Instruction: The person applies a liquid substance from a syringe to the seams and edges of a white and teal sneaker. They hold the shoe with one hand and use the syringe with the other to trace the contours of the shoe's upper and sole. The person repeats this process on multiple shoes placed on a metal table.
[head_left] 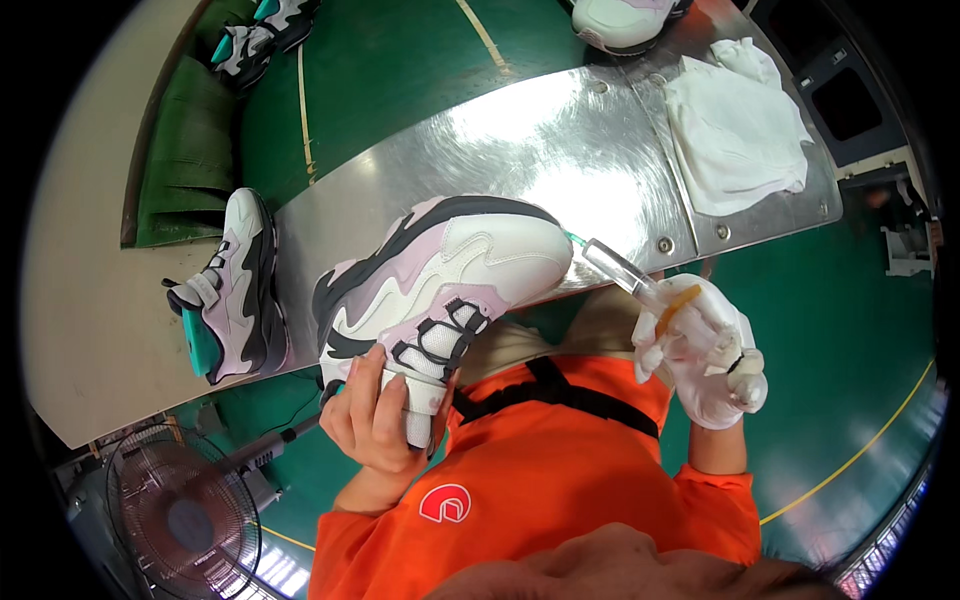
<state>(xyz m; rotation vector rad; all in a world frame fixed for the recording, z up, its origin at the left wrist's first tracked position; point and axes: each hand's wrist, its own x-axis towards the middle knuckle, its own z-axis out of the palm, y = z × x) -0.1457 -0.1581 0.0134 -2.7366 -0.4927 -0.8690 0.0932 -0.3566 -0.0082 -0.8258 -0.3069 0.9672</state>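
Note:
A white and lilac sneaker [480, 250] with black trim lies tilted on its side in front of me, its toe pointing right. My bare left hand [375, 415] is closed around its ankle collar and strap. In my right hand [715, 350], which wears a white glove, is a clear syringe [618, 268] with a thin green tip and an amber-coloured band by the fingers. That tip reaches the sole edge at the sneaker's toe; whether it touches I cannot tell.
A shiny metal bench [470, 135] runs beneath the sneaker, with a folded white cloth [735, 140] at its right end. Another sneaker [238, 290] stands at left. More shoes lie top left [262, 42] and top right [622, 22]. A caged fan [185, 515] stands lower left.

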